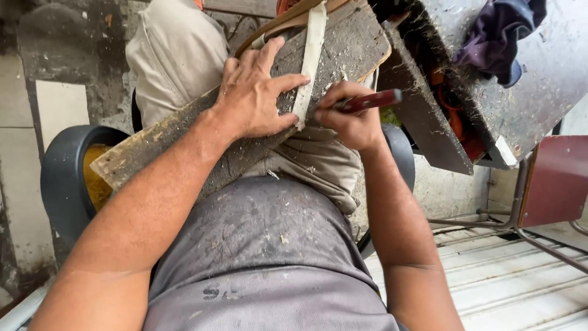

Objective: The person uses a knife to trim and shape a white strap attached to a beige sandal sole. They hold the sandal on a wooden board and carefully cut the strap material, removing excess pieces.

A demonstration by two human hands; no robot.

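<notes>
Dusty workbench (429,116) crowding the right hand (352,122) (close beside), open floor (61,110) left of the plank (184,132)

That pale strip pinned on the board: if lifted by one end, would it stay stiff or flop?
The pale strip looks thin, flat and straight, so probably light and slightly springy rather than floppy. The left hand presses it onto the rough board, suggesting it slides easily. The right hand holds a red-handled tool.

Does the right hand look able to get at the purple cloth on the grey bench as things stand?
Probably yes: the right hand grips a red-handled tool, but nothing blocks the way to the purple cloth.
</notes>
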